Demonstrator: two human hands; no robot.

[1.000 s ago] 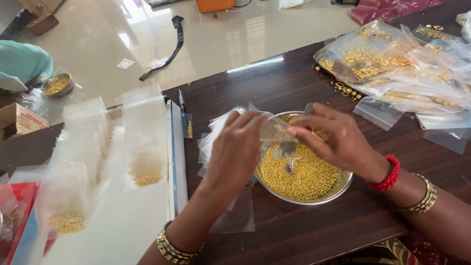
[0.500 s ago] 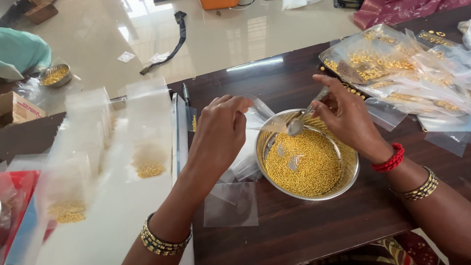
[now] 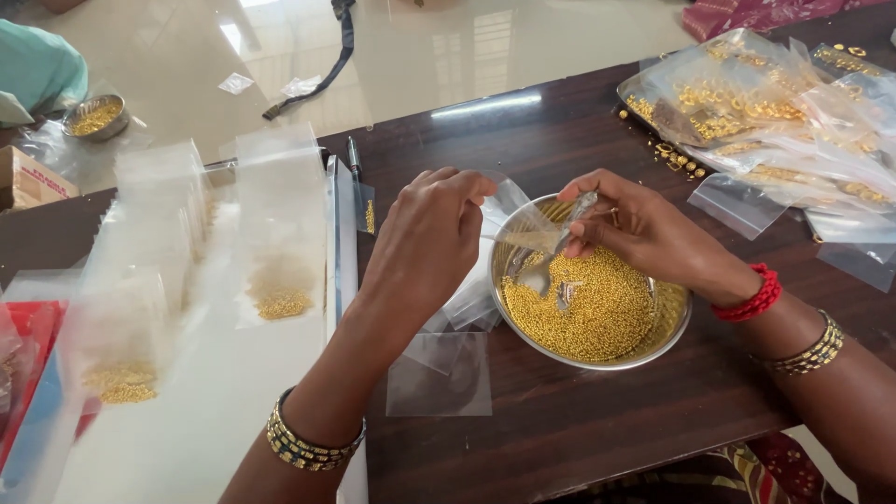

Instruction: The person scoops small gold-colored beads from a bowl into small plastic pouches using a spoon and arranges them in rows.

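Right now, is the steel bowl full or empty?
Partly full: gold beads cover the steel bowl bottom, below its rim. The right hand holds a spoon in them.

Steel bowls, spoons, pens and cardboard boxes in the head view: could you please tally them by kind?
Steel bowls: 2, the big bowl under the hands and a small bowl far left.
Spoons: 1, the spoon in the right hand.
Pens: 1, the pen.
Cardboard boxes: 1, the box.
Total: 5.
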